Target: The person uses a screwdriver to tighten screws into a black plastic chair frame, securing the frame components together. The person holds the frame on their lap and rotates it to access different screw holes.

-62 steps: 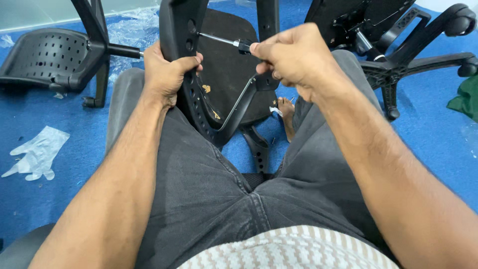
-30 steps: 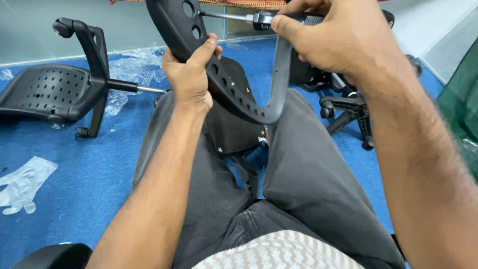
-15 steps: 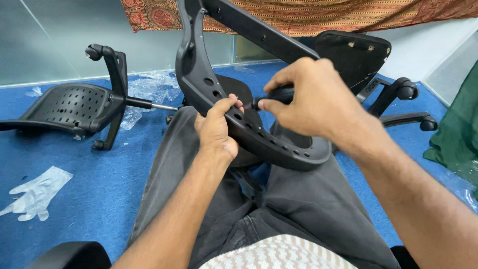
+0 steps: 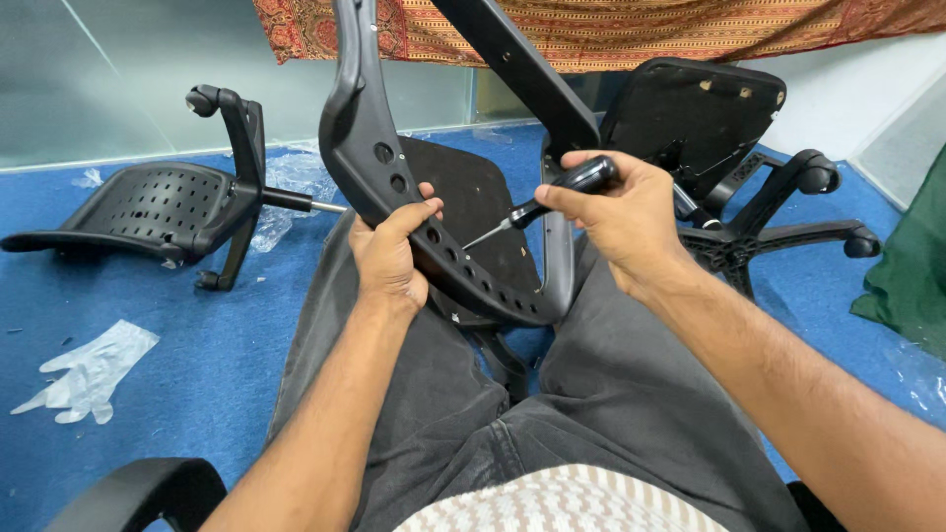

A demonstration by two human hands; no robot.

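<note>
A black curved plastic chair frame (image 4: 370, 148) with a row of holes rests on my lap, its lower bend between my knees. My left hand (image 4: 389, 256) grips the left side of the frame near the holes. My right hand (image 4: 626, 217) holds a black-handled screwdriver (image 4: 552, 197), whose metal tip points left and down at the inside of the frame, close to my left thumb. I sit with grey trousers over a blue carpet.
An overturned black perforated chair seat with wheeled base (image 4: 168, 207) lies at the left. Another upturned chair with castors (image 4: 729, 158) lies at the right. A clear glove (image 4: 89, 369) lies on the carpet. A black armrest (image 4: 138, 493) shows at the bottom left, green cloth (image 4: 912, 266) at the right.
The view has tilted up and steadied. The frame has come down onto my lap. My right hand has shifted the screwdriver from the frame's upper edge down to its inner side.
</note>
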